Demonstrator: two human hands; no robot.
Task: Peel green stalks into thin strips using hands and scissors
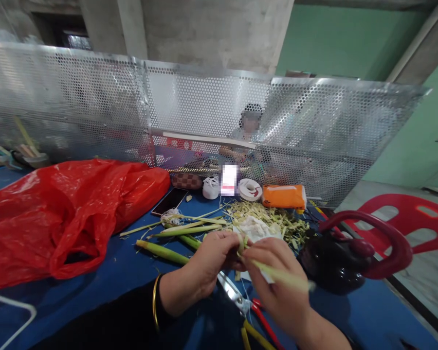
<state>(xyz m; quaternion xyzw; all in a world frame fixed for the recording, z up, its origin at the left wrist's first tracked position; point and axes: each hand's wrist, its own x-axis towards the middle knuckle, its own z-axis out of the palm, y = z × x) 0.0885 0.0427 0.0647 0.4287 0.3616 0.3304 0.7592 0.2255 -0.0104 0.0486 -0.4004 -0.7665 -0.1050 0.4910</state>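
My left hand (213, 255) is closed, thumb and fingers pinching a small loop of pale green plant strip (243, 242). Close beside it, my right hand (281, 287) is also closed on the strip, whose longer pale part (277, 274) runs across the fingers and is blurred. Both hands nearly meet at the loop; their fingertips are partly hidden. Under them lie shears (235, 294) with a silver blade and one red and one yellow handle. Green plant stalks (164, 251) lie left of my left hand. A heap of green shreds (292, 226) and crumpled white tissue (257, 227) sit behind my hands.
A red plastic bag (73, 209) covers the left of the blue table (113, 311). A black pot (336, 262) with a maroon handle stands right. Behind are a phone (170, 201), a tape roll (250, 189), an orange packet (283, 195) and a perforated metal screen (204, 102); a person (237, 141) is beyond.
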